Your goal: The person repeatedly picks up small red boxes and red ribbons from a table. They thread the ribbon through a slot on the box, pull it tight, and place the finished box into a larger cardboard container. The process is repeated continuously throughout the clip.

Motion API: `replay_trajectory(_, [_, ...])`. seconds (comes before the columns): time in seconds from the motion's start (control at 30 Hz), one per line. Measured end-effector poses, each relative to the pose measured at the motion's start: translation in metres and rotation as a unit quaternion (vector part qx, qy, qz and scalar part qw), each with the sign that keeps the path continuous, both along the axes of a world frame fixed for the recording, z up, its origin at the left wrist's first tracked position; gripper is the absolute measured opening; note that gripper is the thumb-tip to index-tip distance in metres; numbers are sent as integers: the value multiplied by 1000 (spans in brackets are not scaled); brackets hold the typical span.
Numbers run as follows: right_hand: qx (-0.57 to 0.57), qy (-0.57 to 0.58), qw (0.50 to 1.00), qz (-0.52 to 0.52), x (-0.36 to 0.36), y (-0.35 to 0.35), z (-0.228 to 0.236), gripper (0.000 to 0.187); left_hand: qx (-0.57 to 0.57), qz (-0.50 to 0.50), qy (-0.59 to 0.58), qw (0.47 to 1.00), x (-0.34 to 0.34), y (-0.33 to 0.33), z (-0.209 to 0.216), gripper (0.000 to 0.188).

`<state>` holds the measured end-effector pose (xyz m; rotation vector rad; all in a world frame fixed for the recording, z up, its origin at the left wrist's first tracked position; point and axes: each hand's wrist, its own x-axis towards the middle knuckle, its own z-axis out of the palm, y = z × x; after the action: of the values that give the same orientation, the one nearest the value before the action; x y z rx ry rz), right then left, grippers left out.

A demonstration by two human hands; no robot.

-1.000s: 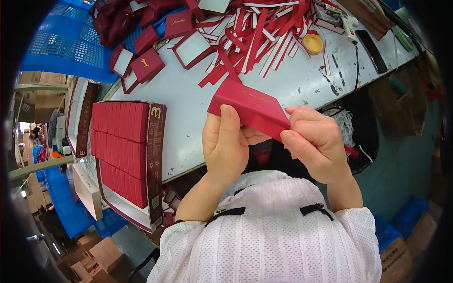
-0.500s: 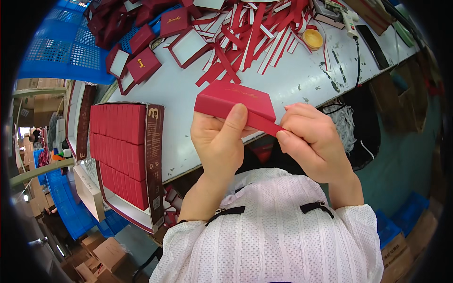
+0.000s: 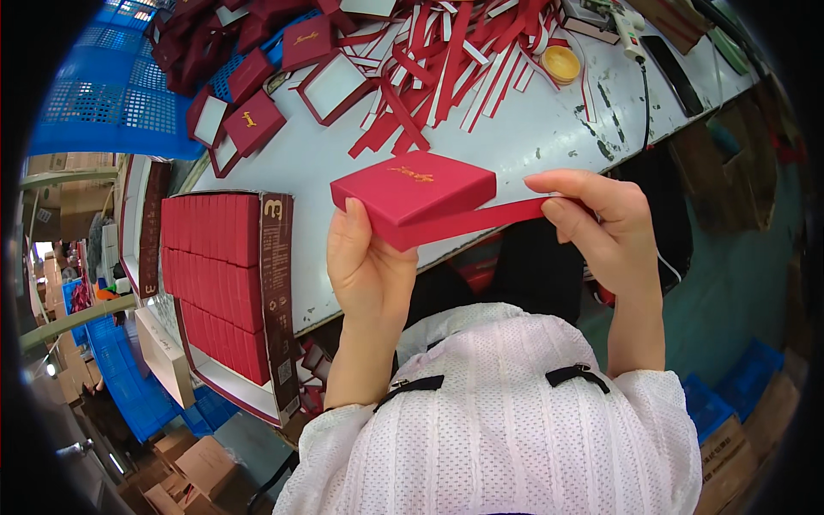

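Note:
My left hand [image 3: 371, 270] grips a small red gift box [image 3: 416, 184] with gold lettering on its lid, thumb on the near side and fingers beneath. Along the box's near side runs a flat red paper strip [image 3: 506, 212], its free end reaching out to the right. That end is pinched between the thumb and fingers of my right hand [image 3: 601, 219], which is apart from the box. The strip's left end lies against the box near my left thumb. The underside of the box is hidden.
To the left a brown carton [image 3: 279, 318] holds rows of red boxes [image 3: 215, 275]. Dark red boxes [image 3: 255, 120] pile up at the far left beside a blue crate [image 3: 112, 94]. Loose red and white strips [image 3: 446, 69] cover the back of the white table [image 3: 300, 180], near a yellow round dish [image 3: 561, 63].
My right hand has moved right and up, drawing the strip's end away from the box. The box has shifted left and turned, with more of its lid showing.

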<state>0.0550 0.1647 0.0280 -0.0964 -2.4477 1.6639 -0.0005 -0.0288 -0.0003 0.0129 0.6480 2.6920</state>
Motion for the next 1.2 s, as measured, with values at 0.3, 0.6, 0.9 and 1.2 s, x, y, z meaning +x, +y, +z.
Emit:
replay_trajectory(0.3, [-72, 39, 996, 30, -3, -4, -9, 16, 174, -97, -103, 974, 11, -5, 2, 29])
replay_trajectory(0.6, [-24, 102, 994, 23, 6, -25, -11, 17, -122, 69, 88, 986, 15, 33, -21, 41])
replay_trajectory(0.9, [25, 117, 993, -15, 2, 4, -7, 19, 155, -83, -49, 983, 7, 14, 6, 42])
replay_trajectory(1.2, [-10, 122, 992, -26, 2, -10, -5, 12, 217, -87, -173, 957, 13, 11, 15, 33])
